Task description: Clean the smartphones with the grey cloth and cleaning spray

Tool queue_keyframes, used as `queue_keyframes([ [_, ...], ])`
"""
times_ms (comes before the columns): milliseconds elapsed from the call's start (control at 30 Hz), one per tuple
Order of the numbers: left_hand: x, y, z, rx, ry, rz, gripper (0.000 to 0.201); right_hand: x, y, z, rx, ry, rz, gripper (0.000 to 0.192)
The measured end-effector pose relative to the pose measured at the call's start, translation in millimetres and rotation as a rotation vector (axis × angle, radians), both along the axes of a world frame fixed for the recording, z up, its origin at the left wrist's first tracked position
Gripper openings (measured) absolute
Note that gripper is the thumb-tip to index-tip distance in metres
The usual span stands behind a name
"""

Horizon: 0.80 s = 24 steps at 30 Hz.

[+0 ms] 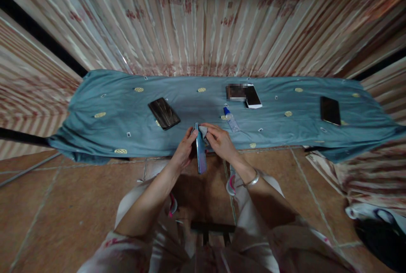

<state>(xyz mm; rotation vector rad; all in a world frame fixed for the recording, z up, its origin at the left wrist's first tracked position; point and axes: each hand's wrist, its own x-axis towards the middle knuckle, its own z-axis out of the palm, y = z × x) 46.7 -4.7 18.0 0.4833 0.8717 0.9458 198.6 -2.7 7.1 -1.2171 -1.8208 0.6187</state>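
Between my hands, at the near edge of the cloth-covered bench, a blue-purple phone [201, 154] is held on edge. My left hand [185, 148] is closed on its left side. A small grey cloth [204, 132] is pinched in my right hand [219, 140], against the phone's upper right side. Just beyond my right hand lies a clear bottle [232, 121] with a blue cap. To the left of the bottle, past my left hand, a dark phone [164, 113] lies flat on the teal cloth.
The teal cloth [272, 131] covers a long, low bench. Farther back lie a white-framed phone [253, 95] and a partly blurred dark rectangular item [236, 92], touching or overlapping. Another dark phone [330, 110] is at the far right. Patterned curtains [203, 23] hang behind.
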Motion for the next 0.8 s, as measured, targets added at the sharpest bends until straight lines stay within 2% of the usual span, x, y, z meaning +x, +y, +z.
queue_keyframes([
  [267,-1.2,5.4,2.7,-0.011,-0.049,0.088,0.039,-8.5,-7.3,2.9,0.015,-0.062,0.039,0.03],
  [467,0.2,6.0,-0.9,0.005,-0.055,0.097,0.045,-9.7,-10.3,5.7,0.031,-0.046,0.036,0.029],
  [667,3.6,4.2,-1.5,0.007,-0.034,0.091,0.049,-12.7,-10.6,2.4,0.042,0.001,-0.063,0.031],
  [800,7.0,0.4,1.9,0.023,-0.028,0.015,0.054,-12.3,-7.9,2.1,0.031,0.032,-0.135,0.032],
])
